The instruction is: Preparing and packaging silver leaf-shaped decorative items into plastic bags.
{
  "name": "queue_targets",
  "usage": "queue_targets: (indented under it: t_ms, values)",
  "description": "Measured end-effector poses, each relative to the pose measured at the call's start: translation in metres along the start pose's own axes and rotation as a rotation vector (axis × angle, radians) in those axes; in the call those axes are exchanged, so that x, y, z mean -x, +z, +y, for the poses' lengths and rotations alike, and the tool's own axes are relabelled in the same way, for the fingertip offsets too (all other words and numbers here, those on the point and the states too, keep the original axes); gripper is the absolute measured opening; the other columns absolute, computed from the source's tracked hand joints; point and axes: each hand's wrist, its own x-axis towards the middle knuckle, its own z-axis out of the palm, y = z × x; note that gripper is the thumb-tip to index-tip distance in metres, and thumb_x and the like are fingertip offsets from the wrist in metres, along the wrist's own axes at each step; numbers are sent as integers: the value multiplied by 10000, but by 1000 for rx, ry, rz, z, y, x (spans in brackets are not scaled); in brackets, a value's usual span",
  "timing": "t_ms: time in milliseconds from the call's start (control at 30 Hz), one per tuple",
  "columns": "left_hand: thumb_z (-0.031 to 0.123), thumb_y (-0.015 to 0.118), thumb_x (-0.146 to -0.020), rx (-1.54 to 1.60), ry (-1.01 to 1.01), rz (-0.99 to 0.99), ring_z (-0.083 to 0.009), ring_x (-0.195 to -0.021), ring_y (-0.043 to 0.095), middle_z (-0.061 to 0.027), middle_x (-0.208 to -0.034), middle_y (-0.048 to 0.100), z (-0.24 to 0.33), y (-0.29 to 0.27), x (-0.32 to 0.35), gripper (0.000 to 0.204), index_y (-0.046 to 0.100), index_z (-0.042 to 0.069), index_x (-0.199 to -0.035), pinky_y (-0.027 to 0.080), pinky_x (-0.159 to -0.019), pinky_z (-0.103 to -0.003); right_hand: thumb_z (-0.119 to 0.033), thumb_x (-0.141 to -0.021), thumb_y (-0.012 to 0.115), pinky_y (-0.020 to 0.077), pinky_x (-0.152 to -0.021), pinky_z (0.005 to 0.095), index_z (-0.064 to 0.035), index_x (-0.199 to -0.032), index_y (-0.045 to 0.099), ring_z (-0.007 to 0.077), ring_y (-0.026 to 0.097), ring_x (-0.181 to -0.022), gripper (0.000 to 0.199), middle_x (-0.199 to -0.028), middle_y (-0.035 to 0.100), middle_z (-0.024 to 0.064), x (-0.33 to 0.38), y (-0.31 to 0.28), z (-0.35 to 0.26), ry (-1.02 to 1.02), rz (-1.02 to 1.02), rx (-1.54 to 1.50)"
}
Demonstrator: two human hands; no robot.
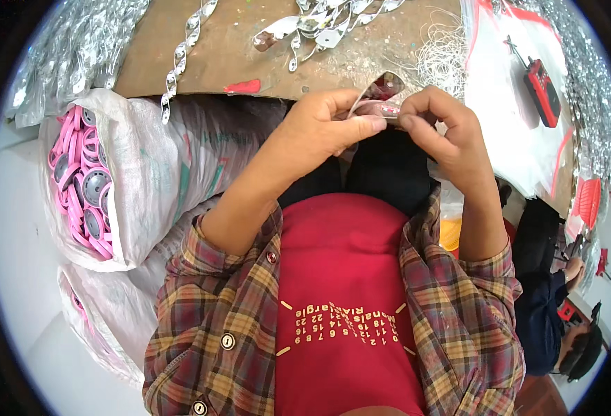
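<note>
the strip point(381, 97) pinched between the left hand point(323, 128) and the right hand point(444, 132) is shiny silver with a reddish reflection. the shirt sleeves point(215, 305) are plaid in brown, red, yellow and grey, with round pale buttons. the apron point(347, 277) is solid red with gold print. the trousers point(381, 170) are black. the table point(250, 41) is tan brown with a red patch, and silver spiral strips point(319, 24) lie on it. the sacks point(160, 180) are white, faintly marked green. the discs point(83, 184) inside are pink with grey centres. the small device point(542, 90) is red and black on white plastic sheet point(506, 125).
</note>
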Motion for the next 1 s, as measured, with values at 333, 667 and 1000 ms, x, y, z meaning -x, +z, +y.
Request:
queue_targets:
  t_ms: [333, 667, 1000]
  values:
    - [233, 647, -876, -47, 31, 92, -15, -546, 431, 54, -639, 525, -1, 6, 8, 198, 674, 37, -872, 335, -488, -187, -121, -899, 595, 380, -624, 195, -18, -1006, 580, 54, 490, -687, 149, -784, 556, -16, 7, -1, -10, 123, -26, -1]
    - [245, 641, -878, -59, 18, 186, -21, -531, 433, 46, -612, 514, -6, -4, 14, 222, 686, 34, -933, 339, -484, -188, -74, -907, 599, 474, -728, 222, 17, -1012, 605, 85, 586, -816, 139, -888, 620, 28, 5, 4, 17, 61, 120, -161]
    - [108, 652, -855, -106, -36, 167, -62, -737, 581, -23, -838, 643, -28, 7, 12, 221, 636, -38, -1020, 465, -666, -206, -16, -744, 694, 457, -738, 306, -66, -925, 666, 227, 600, -863, 190, -899, 605, 68, 19, 7, 37, -259, 162, 534]
